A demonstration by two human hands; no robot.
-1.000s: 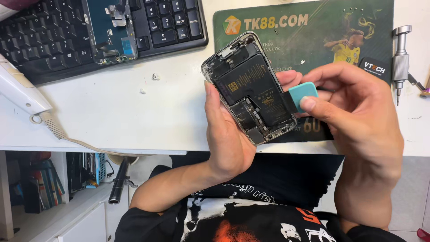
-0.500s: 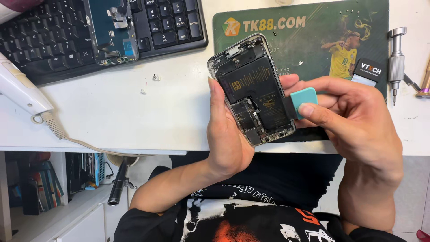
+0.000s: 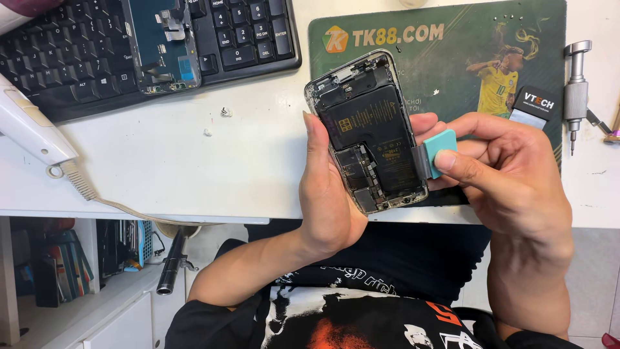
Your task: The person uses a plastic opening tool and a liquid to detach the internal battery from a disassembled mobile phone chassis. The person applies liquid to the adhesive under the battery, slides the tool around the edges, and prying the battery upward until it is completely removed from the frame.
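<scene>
Left hand (image 3: 329, 194) gripping opened phone (image 3: 369, 132), right hand (image 3: 510, 174) pressing teal pry tool (image 3: 439, 152) against edge

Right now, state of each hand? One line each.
Left hand: closed around the opened phone, holding it up over the desk edge.
Right hand: pinching a teal pry tool, its metal blade at the phone's right edge.

Bright, even daylight, soft shadows, sharp focus, no blur
</scene>
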